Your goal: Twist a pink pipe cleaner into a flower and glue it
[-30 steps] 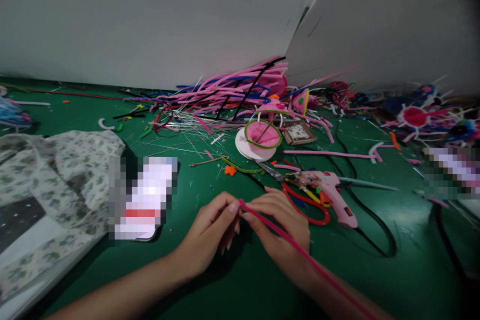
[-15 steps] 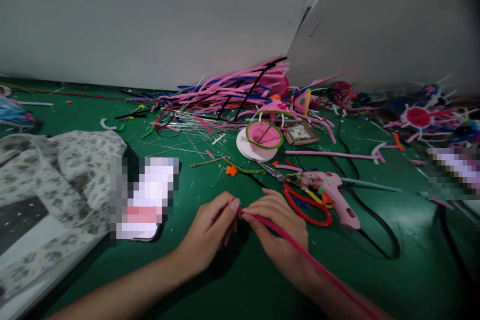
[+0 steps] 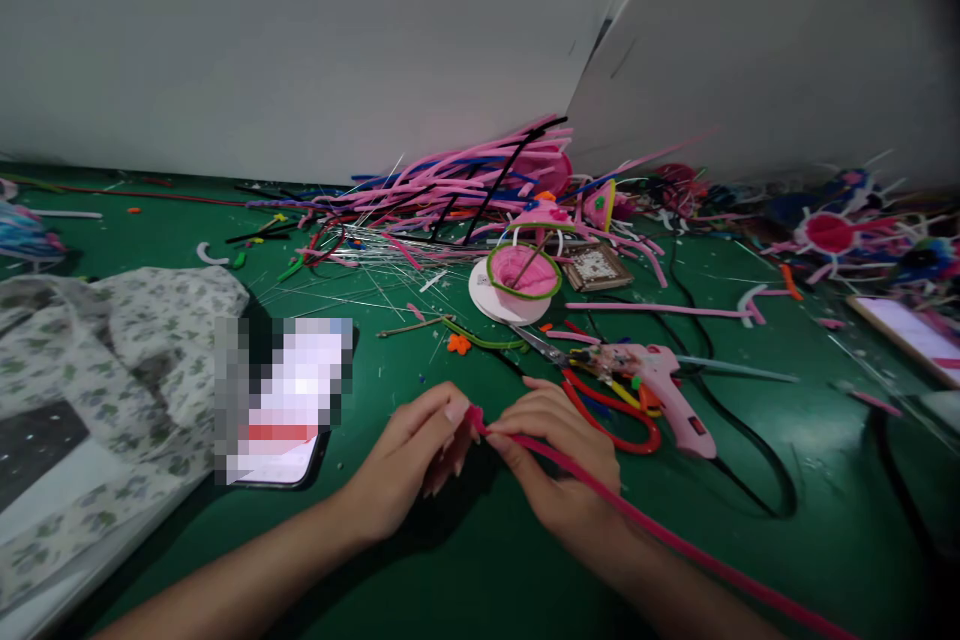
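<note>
Between my two hands is the end of a long dark-pink fuzzy stem (image 3: 637, 518), bent into a small knot or curl at its tip. My left hand (image 3: 420, 450) pinches that tip with thumb and fingers. My right hand (image 3: 551, 450) grips the same stem close beside it, the fingertips almost meeting. From there the stem runs over my right wrist toward the lower right edge. Just beyond my hands lies an orange flower (image 3: 459, 345). Red-handled scissors (image 3: 649, 435) and a pink glue gun (image 3: 667, 390) are right of my right hand.
A phone (image 3: 300, 400) and a floral cloth (image 3: 165, 350) lie at left. Behind are a pink cone with green rim (image 3: 523, 272) on white discs, a small framed box (image 3: 598, 266) and a heap of pink stems (image 3: 442, 175). A black cord curves at right; another phone (image 3: 911, 335) lies farther right.
The curled pink tip shows a little more between my fingertips. The stem's far part has swung to the right across my right forearm. The whole view has shifted slightly.
</note>
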Demonstrator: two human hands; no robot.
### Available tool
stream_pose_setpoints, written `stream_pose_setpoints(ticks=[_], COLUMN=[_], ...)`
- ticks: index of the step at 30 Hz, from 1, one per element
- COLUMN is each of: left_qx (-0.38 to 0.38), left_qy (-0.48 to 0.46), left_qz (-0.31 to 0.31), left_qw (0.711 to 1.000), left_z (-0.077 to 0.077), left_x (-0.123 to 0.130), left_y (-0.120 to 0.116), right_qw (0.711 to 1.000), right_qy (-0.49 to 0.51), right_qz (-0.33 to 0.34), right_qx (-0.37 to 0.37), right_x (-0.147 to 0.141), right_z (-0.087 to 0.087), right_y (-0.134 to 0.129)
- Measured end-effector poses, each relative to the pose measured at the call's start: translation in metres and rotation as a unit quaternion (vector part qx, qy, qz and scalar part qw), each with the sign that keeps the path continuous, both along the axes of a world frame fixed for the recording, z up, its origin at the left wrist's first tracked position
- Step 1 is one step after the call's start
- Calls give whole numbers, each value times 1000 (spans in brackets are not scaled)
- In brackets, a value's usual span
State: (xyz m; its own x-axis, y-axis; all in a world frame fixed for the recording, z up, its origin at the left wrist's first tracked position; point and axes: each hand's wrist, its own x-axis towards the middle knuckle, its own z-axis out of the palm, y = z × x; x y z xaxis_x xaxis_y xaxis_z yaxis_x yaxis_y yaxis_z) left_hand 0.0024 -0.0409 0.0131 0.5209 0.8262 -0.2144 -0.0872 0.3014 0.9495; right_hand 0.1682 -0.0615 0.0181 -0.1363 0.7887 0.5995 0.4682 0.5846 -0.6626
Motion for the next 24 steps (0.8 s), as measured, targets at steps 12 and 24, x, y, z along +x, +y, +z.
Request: stream_pose_setpoints(ticks=[12,24], left_qx=[26,80], left_qy=[6,38], left_qz=[18,71], left_qw=[999,993], left_z=[3,1], left_x=[-2,1], left_y=[3,-1], right_qw=[999,999], right_qy=[4,18], right_qz=[20,41], right_qx=[-46,-23], right_x=[6,5], right_z=[0,-3], right_y=[2,1])
